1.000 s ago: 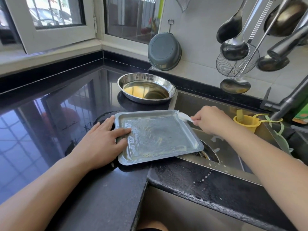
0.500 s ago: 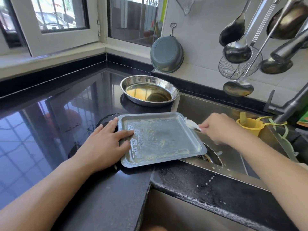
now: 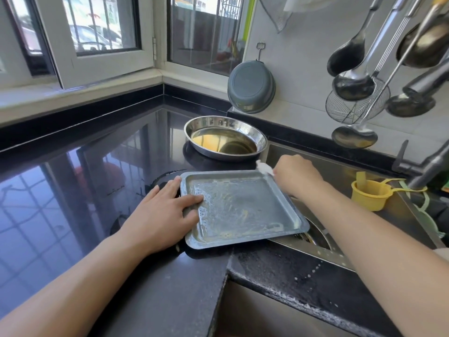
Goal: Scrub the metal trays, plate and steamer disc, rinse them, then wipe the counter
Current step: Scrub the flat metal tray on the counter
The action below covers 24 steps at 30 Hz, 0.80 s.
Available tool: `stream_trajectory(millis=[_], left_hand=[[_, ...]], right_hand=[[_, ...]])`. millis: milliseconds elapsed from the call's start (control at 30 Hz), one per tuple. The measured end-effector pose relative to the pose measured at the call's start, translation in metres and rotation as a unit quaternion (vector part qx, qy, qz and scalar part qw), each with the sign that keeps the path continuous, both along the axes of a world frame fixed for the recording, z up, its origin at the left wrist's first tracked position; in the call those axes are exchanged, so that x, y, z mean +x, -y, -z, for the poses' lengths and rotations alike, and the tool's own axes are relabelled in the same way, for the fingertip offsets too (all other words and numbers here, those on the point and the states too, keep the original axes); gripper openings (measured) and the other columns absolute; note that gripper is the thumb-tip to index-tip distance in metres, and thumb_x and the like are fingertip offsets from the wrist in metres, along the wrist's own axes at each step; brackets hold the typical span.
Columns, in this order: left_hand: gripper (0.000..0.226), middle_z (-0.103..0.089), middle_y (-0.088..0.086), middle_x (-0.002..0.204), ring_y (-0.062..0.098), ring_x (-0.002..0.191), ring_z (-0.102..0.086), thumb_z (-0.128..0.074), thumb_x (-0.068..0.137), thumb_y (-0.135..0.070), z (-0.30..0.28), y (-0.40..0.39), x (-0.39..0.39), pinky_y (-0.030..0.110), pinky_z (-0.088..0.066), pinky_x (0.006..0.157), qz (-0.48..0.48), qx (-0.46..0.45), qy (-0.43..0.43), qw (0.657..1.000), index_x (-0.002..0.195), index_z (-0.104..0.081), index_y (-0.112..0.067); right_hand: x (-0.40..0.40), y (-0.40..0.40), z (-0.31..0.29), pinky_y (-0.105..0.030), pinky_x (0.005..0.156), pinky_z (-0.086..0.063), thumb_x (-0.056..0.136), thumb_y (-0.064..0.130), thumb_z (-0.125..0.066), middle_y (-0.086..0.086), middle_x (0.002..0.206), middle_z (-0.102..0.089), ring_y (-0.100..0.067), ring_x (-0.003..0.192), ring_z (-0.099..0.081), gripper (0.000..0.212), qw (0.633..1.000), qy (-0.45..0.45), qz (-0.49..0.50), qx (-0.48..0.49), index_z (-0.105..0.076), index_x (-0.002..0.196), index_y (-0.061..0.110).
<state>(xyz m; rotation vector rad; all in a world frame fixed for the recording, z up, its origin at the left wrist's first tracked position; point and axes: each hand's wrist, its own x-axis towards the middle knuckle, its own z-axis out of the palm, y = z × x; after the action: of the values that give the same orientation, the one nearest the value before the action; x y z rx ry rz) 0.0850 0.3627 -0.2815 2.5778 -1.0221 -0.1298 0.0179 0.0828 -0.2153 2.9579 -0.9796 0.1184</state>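
A square metal tray [image 3: 243,210], soapy and streaked, lies on the black counter [image 3: 73,203] with its right side jutting over the sink [image 3: 340,171]. My left hand [image 3: 160,215] rests on the tray's left rim, fingers spread flat with the fingertips inside the tray. My right hand [image 3: 296,175] is curled round a small white scrubber [image 3: 264,168] at the tray's far right corner. A round metal plate [image 3: 224,138] with yellowish liquid sits on the counter behind the tray.
A yellow strainer cup [image 3: 369,194] sits in the sink under the faucet [image 3: 427,166]. Ladles and a wire skimmer [image 3: 357,103] hang on the right wall, a grey basin [image 3: 251,87] hangs behind the plate. Suds dot the counter's front edge [image 3: 303,280].
My right hand with the scrubber has stayed at the tray's far right corner, shifting slightly. My left hand keeps the same hold on the left rim. The view has tilted a little.
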Motion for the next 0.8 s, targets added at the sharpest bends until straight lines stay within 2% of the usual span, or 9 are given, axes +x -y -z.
stream_trajectory(millis=[133, 233, 333, 533, 633, 800], left_hand=[[0.049, -0.005, 0.001, 0.174, 0.011, 0.159, 0.001, -0.032, 0.103, -0.051, -0.002, -0.001, -0.001, 0.037, -0.001, 0.130, 0.001, 0.001, 0.002, 1.000, 0.151, -0.040, -0.055], [0.049, -0.006, 0.002, 0.174, 0.011, 0.159, 0.001, -0.032, 0.104, -0.049, -0.003, -0.001, -0.002, 0.036, 0.000, 0.129, 0.001, -0.002, 0.005, 1.000, 0.151, -0.039, -0.055], [0.048, -0.006, 0.003, 0.174, 0.011, 0.159, 0.000, -0.033, 0.104, -0.048, -0.002, -0.001, -0.001, 0.035, 0.000, 0.129, 0.003, -0.006, 0.004, 1.000, 0.151, -0.039, -0.055], [0.048, -0.005, 0.001, 0.174, 0.010, 0.159, 0.001, -0.031, 0.103, -0.050, -0.001, -0.002, 0.000, 0.034, 0.002, 0.129, 0.001, -0.004, 0.003, 1.000, 0.151, -0.040, -0.056], [0.048, -0.005, 0.000, 0.174, 0.009, 0.159, 0.001, -0.030, 0.104, -0.051, -0.001, -0.001, -0.001, 0.034, 0.002, 0.129, 0.001, -0.005, 0.005, 1.000, 0.151, -0.040, -0.056], [0.049, -0.002, 0.002, 0.174, 0.011, 0.160, 0.002, -0.029, 0.104, -0.051, 0.001, -0.002, 0.002, 0.036, 0.003, 0.130, 0.005, 0.001, 0.002, 1.000, 0.152, -0.036, -0.057]], right_hand=[[0.011, -0.020, 0.001, -0.041, 0.077, -0.057, 0.091, 0.011, -0.058, -0.008, 0.103, -0.064, -0.031, 0.086, -0.062, 0.023, 0.999, -0.004, -0.021, 0.042, -0.070, 0.110, 0.016], [-0.002, -0.015, -0.005, -0.038, 0.071, -0.050, 0.092, 0.007, -0.057, -0.008, 0.093, -0.058, -0.031, 0.084, -0.058, 0.008, 1.000, -0.006, 0.007, -0.009, -0.059, 0.097, 0.013], [-0.015, -0.009, -0.007, -0.040, 0.070, -0.052, 0.093, 0.008, -0.057, -0.008, 0.088, -0.059, -0.031, 0.081, -0.058, 0.004, 0.999, 0.006, 0.039, -0.016, -0.058, 0.093, 0.012], [0.011, -0.054, 0.005, -0.038, 0.070, -0.045, 0.093, 0.004, -0.051, -0.007, 0.084, -0.049, -0.031, 0.082, -0.054, 0.010, 0.999, 0.019, -0.030, 0.017, -0.053, 0.090, 0.013], [0.019, -0.069, 0.009, -0.039, 0.070, -0.046, 0.095, 0.005, -0.051, -0.008, 0.090, -0.056, -0.031, 0.081, -0.056, 0.011, 0.996, 0.019, -0.076, 0.033, -0.061, 0.094, 0.010], [-0.003, -0.018, 0.002, -0.039, 0.070, -0.048, 0.094, 0.006, -0.052, -0.009, 0.094, -0.058, -0.033, 0.082, -0.056, 0.023, 1.000, 0.012, 0.002, -0.001, -0.068, 0.109, 0.012]])
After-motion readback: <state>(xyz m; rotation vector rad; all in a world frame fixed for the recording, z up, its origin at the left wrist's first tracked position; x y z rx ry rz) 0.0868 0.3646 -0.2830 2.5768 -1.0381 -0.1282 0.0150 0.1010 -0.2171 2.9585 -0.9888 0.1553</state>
